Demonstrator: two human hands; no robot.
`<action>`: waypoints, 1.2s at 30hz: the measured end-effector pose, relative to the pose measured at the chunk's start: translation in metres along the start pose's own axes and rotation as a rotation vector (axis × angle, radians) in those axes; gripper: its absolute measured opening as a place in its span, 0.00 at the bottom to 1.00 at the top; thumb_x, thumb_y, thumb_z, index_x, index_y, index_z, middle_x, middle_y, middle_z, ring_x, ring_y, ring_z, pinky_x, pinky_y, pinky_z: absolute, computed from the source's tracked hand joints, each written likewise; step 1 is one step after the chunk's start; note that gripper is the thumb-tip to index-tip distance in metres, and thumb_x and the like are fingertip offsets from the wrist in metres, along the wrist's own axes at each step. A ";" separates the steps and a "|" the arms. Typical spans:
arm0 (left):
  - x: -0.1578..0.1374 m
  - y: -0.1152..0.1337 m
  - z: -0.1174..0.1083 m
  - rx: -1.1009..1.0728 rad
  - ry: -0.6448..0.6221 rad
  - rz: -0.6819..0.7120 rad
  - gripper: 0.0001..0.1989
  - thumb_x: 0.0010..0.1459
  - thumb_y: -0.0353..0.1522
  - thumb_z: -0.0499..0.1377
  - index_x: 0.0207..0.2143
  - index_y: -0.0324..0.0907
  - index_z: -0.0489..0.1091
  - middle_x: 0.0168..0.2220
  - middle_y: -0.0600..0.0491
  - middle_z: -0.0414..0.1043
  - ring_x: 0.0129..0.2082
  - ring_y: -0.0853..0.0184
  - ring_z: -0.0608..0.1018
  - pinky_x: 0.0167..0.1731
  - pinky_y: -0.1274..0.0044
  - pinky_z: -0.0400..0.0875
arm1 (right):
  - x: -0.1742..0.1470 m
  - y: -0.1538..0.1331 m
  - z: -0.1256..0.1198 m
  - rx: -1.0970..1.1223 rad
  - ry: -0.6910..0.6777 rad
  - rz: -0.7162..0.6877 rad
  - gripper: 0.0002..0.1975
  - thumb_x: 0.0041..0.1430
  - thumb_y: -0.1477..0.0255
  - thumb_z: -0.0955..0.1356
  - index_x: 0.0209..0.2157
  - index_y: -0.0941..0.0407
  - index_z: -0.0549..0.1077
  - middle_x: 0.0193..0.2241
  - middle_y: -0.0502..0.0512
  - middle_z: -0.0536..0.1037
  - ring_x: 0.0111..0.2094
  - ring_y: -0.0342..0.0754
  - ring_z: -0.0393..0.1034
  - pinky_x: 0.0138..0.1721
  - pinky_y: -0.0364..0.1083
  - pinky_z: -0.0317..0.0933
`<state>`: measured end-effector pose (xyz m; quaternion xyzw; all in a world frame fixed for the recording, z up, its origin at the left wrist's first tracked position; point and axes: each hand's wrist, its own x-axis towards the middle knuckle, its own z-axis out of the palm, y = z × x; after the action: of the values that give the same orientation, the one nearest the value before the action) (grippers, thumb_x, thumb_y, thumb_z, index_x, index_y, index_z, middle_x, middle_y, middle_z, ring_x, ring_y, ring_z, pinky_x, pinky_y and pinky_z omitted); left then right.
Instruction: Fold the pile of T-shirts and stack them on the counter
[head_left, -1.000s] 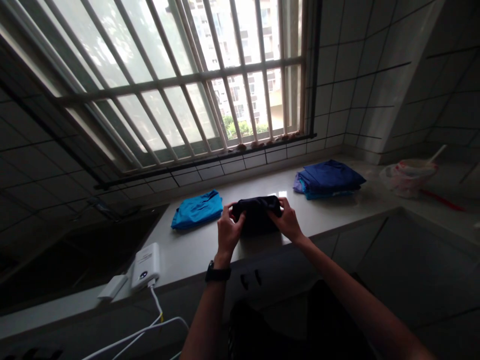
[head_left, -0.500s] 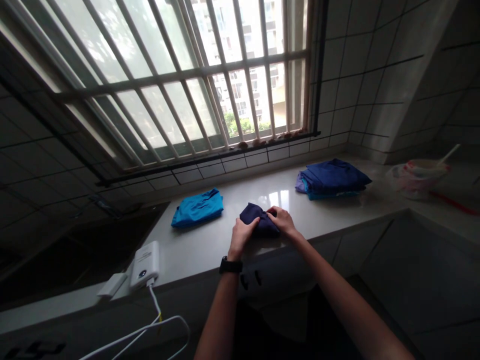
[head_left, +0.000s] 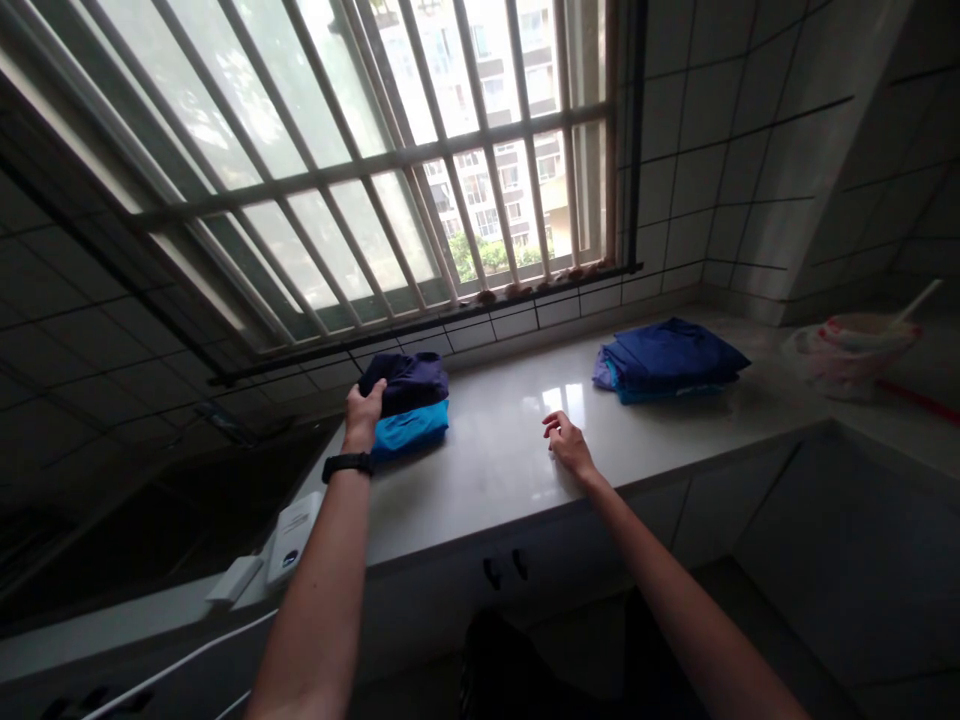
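Note:
My left hand [head_left: 365,411], with a black watch on its wrist, grips the left end of a folded dark navy cloth garment [head_left: 414,382]. That bundle lies over the back part of a folded bright blue garment [head_left: 412,430] on the left of the counter. Over the middle of the counter is my right hand [head_left: 568,443], holding nothing, its fingers loosely curled and apart. A stack of folded blue and purple garments [head_left: 675,355] rests to the right, well away from both hands.
The pale countertop [head_left: 487,470] runs below a barred window [head_left: 450,150]. A white power bank [head_left: 292,530] and a small white box [head_left: 234,580] stand at the left by the dark sink [head_left: 150,500]. A bowl in a plastic bag [head_left: 855,350] sits far right.
The navy garment has gone from between both hands at the counter's middle to the bright blue one at left, carried by my left hand. My right hand has let go and stayed near the middle.

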<state>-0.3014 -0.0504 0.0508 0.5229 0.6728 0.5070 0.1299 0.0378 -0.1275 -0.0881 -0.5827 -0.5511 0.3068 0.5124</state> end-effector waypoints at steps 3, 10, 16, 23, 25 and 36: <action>-0.001 -0.027 -0.010 0.200 -0.021 -0.127 0.11 0.55 0.34 0.64 0.38 0.37 0.69 0.40 0.39 0.78 0.52 0.44 0.76 0.53 0.53 0.69 | -0.001 -0.001 0.000 -0.047 -0.009 -0.002 0.13 0.55 0.79 0.60 0.38 0.53 0.72 0.31 0.50 0.77 0.27 0.46 0.70 0.32 0.43 0.61; -0.014 -0.042 0.005 0.720 -0.024 -0.153 0.23 0.59 0.39 0.57 0.51 0.30 0.68 0.53 0.27 0.71 0.56 0.38 0.72 0.51 0.53 0.69 | -0.002 -0.005 -0.002 -0.126 -0.017 -0.007 0.13 0.56 0.79 0.61 0.39 0.53 0.73 0.31 0.51 0.78 0.29 0.46 0.69 0.33 0.43 0.59; -0.032 -0.027 0.031 0.913 -0.241 0.445 0.26 0.65 0.43 0.49 0.59 0.42 0.68 0.61 0.38 0.67 0.60 0.48 0.70 0.56 0.61 0.66 | -0.003 -0.008 -0.002 -0.134 -0.030 0.010 0.15 0.57 0.79 0.60 0.41 0.54 0.74 0.33 0.53 0.78 0.29 0.49 0.69 0.34 0.45 0.59; -0.021 -0.028 0.054 0.994 -0.312 0.305 0.28 0.67 0.46 0.45 0.56 0.37 0.70 0.57 0.35 0.72 0.56 0.47 0.73 0.53 0.61 0.66 | -0.003 -0.010 -0.002 -0.165 -0.029 0.004 0.14 0.57 0.80 0.61 0.40 0.53 0.74 0.32 0.51 0.78 0.30 0.47 0.70 0.35 0.43 0.60; -0.025 -0.019 0.060 0.968 -0.228 0.347 0.27 0.67 0.43 0.46 0.57 0.34 0.69 0.57 0.33 0.71 0.57 0.46 0.72 0.55 0.60 0.63 | -0.002 -0.011 -0.002 -0.170 -0.025 0.006 0.14 0.57 0.80 0.61 0.39 0.53 0.74 0.31 0.51 0.78 0.31 0.47 0.70 0.36 0.43 0.60; -0.155 -0.011 0.104 0.792 -0.379 0.654 0.12 0.63 0.31 0.51 0.47 0.40 0.69 0.45 0.42 0.76 0.48 0.55 0.77 0.50 0.67 0.65 | -0.002 -0.007 -0.004 -0.152 -0.027 0.002 0.16 0.52 0.81 0.59 0.33 0.52 0.75 0.26 0.49 0.75 0.31 0.47 0.70 0.36 0.43 0.61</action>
<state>-0.1695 -0.1223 -0.0605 0.7959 0.5795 0.1258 -0.1223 0.0391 -0.1317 -0.0805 -0.6164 -0.5791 0.2725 0.4588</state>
